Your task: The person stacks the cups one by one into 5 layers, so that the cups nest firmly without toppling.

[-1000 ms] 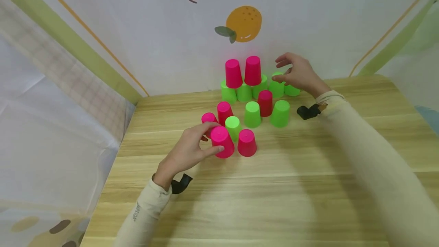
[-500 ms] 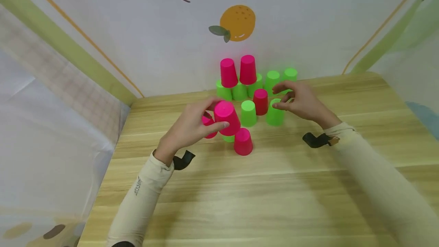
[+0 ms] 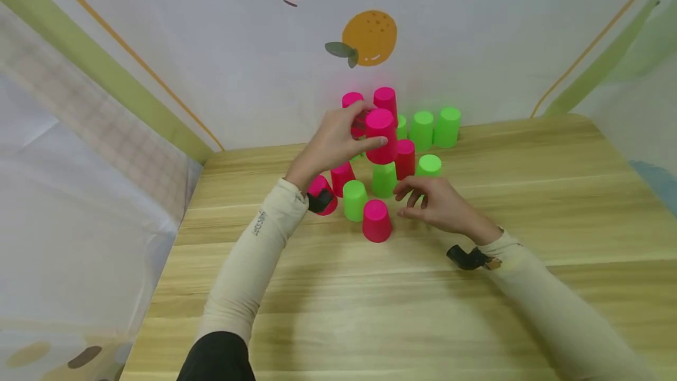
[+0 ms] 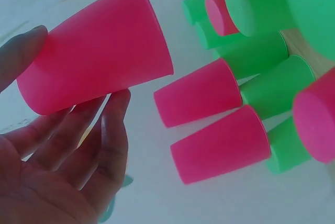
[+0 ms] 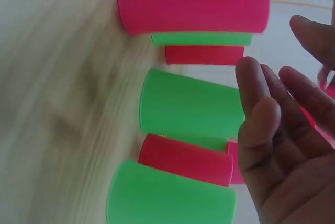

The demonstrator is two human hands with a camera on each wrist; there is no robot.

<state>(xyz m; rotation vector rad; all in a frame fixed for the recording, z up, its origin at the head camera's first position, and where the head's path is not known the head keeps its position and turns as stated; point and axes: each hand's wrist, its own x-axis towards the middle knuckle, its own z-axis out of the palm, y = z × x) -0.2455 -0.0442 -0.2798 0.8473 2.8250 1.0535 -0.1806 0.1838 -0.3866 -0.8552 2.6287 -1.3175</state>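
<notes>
My left hand (image 3: 335, 137) grips an upside-down pink cup (image 3: 382, 140) and holds it raised before the back stack. In the left wrist view, thumb and fingertips sit on opposite sides of this pink cup (image 4: 99, 51). Behind it, two pink cups (image 3: 385, 99) stand on a row of green cups (image 3: 422, 129), partly hidden by the left hand. My right hand (image 3: 439, 204), fingers loosely bent and holding nothing, hovers by a green cup (image 3: 429, 164) that it partly covers. Left of it stands a pink cup (image 3: 376, 222), large in the right wrist view.
Other upside-down cups stand around the middle: green cups (image 3: 355, 200) and pink cups (image 3: 342, 180), close together. A wooden table (image 3: 396, 310) carries them all. Behind rises a white printed cloth (image 3: 465, 46), near the back row. Another cloth (image 3: 79, 204) hangs at the left.
My left hand has lifted the pink cup from the front left and carried it up and rightward to the back stack. My right hand has come down toward the front, away from the back row.
</notes>
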